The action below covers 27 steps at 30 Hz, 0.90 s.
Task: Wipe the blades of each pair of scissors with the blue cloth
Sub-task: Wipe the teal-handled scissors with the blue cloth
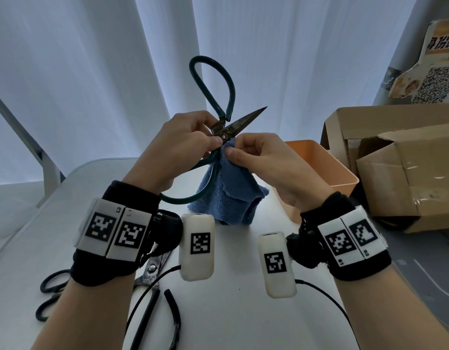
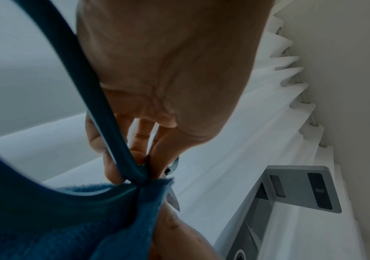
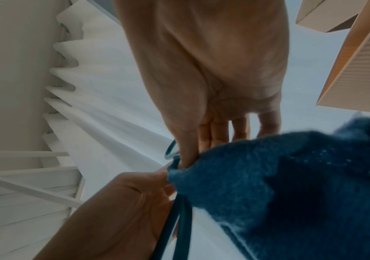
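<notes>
Scissors (image 1: 224,127) with green handles stand open above the table (image 1: 231,311); left hand (image 1: 178,150) pinches their pivot, right hand (image 1: 266,162) pinches the blue cloth (image 1: 233,193) round the lower blade.

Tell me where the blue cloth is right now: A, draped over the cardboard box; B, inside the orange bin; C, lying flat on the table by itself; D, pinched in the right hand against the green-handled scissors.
D: the right hand pinches the blue cloth at the pivot of the green-handled scissors, which the left hand holds up.
</notes>
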{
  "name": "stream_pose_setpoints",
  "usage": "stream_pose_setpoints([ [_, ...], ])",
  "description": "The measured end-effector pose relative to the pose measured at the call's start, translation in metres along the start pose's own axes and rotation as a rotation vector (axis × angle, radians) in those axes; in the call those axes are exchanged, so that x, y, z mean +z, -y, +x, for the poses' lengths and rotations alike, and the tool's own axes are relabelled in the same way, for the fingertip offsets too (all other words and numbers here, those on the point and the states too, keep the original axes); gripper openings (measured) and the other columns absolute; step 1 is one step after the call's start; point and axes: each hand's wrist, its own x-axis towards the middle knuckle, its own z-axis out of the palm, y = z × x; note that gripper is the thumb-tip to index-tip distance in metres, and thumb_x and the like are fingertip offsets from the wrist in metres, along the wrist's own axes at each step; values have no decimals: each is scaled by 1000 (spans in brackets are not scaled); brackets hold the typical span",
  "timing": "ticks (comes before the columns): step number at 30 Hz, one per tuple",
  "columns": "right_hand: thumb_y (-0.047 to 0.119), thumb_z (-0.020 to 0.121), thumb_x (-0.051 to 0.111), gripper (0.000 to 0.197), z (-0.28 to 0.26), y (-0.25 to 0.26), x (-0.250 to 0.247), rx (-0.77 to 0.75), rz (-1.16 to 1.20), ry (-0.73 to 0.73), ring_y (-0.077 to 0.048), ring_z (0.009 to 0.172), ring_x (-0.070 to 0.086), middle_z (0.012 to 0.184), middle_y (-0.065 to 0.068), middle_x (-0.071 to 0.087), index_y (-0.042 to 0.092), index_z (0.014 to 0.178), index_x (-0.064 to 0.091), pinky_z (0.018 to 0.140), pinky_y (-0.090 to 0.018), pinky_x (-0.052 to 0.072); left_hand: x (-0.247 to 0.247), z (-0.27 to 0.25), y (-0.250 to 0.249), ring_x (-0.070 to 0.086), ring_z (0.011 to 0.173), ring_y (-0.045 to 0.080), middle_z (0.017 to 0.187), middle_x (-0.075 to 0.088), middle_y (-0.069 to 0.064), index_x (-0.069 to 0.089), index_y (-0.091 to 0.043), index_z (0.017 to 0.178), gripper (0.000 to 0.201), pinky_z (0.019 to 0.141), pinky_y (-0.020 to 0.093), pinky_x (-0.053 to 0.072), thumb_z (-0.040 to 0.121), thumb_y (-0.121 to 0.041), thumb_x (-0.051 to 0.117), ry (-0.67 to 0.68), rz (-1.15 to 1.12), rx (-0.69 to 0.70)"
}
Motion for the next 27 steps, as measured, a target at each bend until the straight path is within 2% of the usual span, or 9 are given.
stream_pose_setpoints([
  [2, 31, 90, 71, 27, 0, -2, 1, -18, -20, -22, -16, 77, 60, 78, -8, 66, 11, 74, 62, 73, -34, 44, -1, 0, -1, 53, 58, 4, 69, 56, -10, 70, -22, 90, 15, 55, 14, 41, 91, -8, 63, 9, 0, 2],
  [3, 30, 91, 70, 26, 0, -1, 1, -21, -7, -28, -15, 76, 61, 78, -7, 67, 9, 77, 63, 73, -31, 44, -2, 0, -1, 53, 58, 4, 70, 56, -10, 70, -21, 91, 14, 54, 14, 41, 91, -8, 63, 12, 3, 4],
  [6, 13, 99, 59, 14, -2, 2, -2, 11, 57, -2, -2, 74, 66, 85, 0, 73, 9, 97, 72, 65, -12, 47, -3, -1, -1, 54, 58, 5, 70, 57, -9, 70, -20, 92, 13, 51, 11, 40, 90, -8, 65, 18, 18, 5],
  [8, 7, 100, 56, 16, -2, 3, -5, 24, 71, 3, 4, 71, 66, 86, 1, 73, 9, 102, 72, 61, -8, 46, -2, -1, -1, 54, 59, 5, 71, 58, -9, 70, -20, 91, 14, 51, 11, 40, 90, -8, 65, 18, 19, 3],
  [13, 16, 95, 65, 11, 0, 2, -13, 42, 118, -160, 1, 71, 65, 78, 6, 72, 15, 89, 74, 64, -15, 50, -8, -1, -1, 54, 61, 7, 63, 59, -14, 71, -20, 93, 14, 62, 21, 39, 91, -8, 64, -10, 9, -5],
  [17, 25, 93, 66, 15, -5, 5, -16, 77, 179, -75, -3, 69, 60, 77, 4, 69, 13, 89, 75, 57, -12, 45, -10, -2, 0, 54, 62, 8, 61, 59, -14, 71, -19, 93, 14, 65, 26, 39, 91, -8, 63, -15, 5, 5],
  [20, 19, 91, 69, 10, -6, 6, -8, 63, 156, -15, 1, 69, 63, 79, 3, 72, 12, 92, 76, 58, -10, 46, -7, -2, -2, 54, 61, 6, 64, 58, -13, 71, -20, 94, 15, 64, 23, 39, 91, -8, 63, -5, 6, 14],
  [23, 12, 89, 71, 5, -5, 6, -4, 66, 174, -14, -1, 72, 67, 81, 1, 75, 11, 91, 76, 60, -11, 48, -4, -2, -2, 56, 63, 7, 68, 58, -11, 71, -22, 91, 16, 61, 20, 39, 91, -8, 64, 3, 4, 15],
  [27, 7, 88, 72, 4, -5, 8, -2, 66, 153, -86, 5, 55, 60, 68, 3, 67, 5, 84, 72, 51, -6, 41, -2, -3, -4, 56, 62, 8, 66, 57, -13, 71, -24, 90, 16, 64, 24, 40, 89, -8, 65, 15, -1, 24],
])
